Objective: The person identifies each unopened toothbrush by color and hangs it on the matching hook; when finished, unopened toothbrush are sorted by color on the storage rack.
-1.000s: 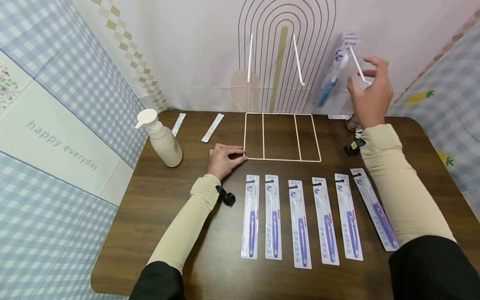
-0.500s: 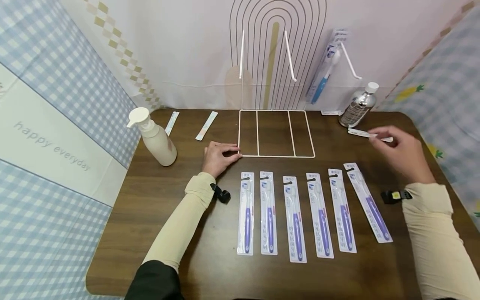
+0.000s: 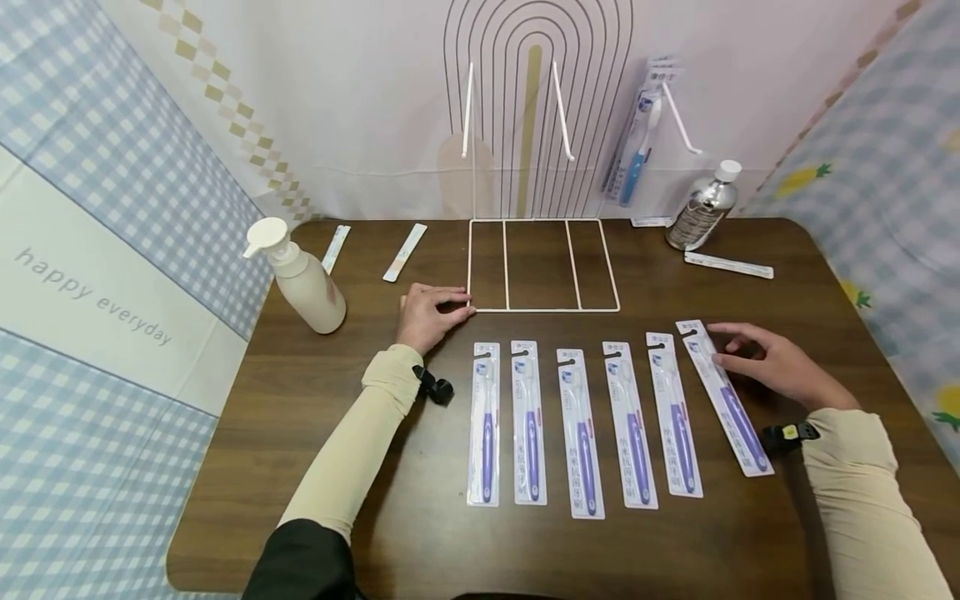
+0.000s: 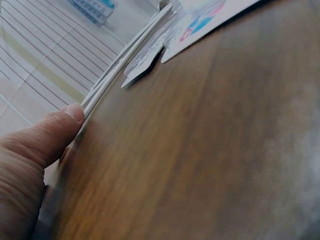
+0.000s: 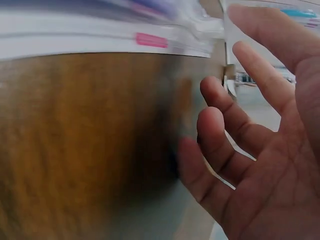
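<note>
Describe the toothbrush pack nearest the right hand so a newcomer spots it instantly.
On the brown table, in front of the white wire rack, lies a row of six purple-handled toothbrush packs. You want the rightmost pack, just beside the person's right hand. It slants clearly more than the other five, its top end leaning left.

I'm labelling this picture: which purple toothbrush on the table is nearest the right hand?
The rightmost toothbrush in the row of six: its upper end lies by the right hand, and it slants more than the other five.
</note>
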A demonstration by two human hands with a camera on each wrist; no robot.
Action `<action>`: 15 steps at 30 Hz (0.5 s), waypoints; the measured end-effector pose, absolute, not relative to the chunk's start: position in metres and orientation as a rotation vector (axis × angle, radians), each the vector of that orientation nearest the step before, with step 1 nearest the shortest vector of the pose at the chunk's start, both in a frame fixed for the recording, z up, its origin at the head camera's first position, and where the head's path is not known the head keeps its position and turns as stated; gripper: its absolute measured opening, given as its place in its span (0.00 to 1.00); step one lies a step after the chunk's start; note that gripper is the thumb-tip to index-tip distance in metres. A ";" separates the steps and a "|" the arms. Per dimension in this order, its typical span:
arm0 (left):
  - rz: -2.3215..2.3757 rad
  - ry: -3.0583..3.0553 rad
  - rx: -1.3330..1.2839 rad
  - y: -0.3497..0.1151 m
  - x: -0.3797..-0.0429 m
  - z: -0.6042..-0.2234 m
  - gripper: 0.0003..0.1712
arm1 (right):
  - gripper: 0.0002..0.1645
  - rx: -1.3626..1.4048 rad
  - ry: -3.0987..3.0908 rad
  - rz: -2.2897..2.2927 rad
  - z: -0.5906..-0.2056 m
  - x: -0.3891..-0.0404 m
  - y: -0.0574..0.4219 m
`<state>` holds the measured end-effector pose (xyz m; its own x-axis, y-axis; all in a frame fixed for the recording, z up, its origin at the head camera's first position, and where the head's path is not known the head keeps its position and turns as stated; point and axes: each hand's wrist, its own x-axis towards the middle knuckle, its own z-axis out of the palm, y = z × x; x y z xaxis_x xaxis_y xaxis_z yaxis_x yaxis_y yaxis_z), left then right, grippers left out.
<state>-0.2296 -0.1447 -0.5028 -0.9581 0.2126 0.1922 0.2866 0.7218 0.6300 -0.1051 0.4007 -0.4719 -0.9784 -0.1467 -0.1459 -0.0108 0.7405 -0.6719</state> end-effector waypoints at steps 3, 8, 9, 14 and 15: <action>-1.052 -2.817 -0.402 -0.145 -0.230 -0.503 0.18 | 0.33 -0.150 2.740 -1.067 -0.475 -0.107 0.399; -1.055 -2.827 -0.393 -0.146 -0.230 -0.504 0.17 | 0.31 -0.207 2.741 -1.048 -0.476 -0.108 0.398; -1.057 -2.826 -0.393 -0.145 -0.230 -0.505 0.17 | 0.30 -0.218 2.745 -1.041 -0.477 -0.108 0.398; -1.058 -2.813 -0.406 -0.144 -0.232 -0.507 0.17 | 0.28 -0.275 2.764 -1.018 -0.479 -0.108 0.398; -1.058 -2.811 -0.409 -0.144 -0.232 -0.507 0.17 | 0.28 -0.275 2.766 -1.020 -0.479 -0.109 0.398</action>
<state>-0.2319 -0.1442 -0.5072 -0.9577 0.2110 0.1959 0.2878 0.7207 0.6307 -0.1086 0.3981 -0.4794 -0.9666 -0.2341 -0.1043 -0.1103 0.7473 -0.6553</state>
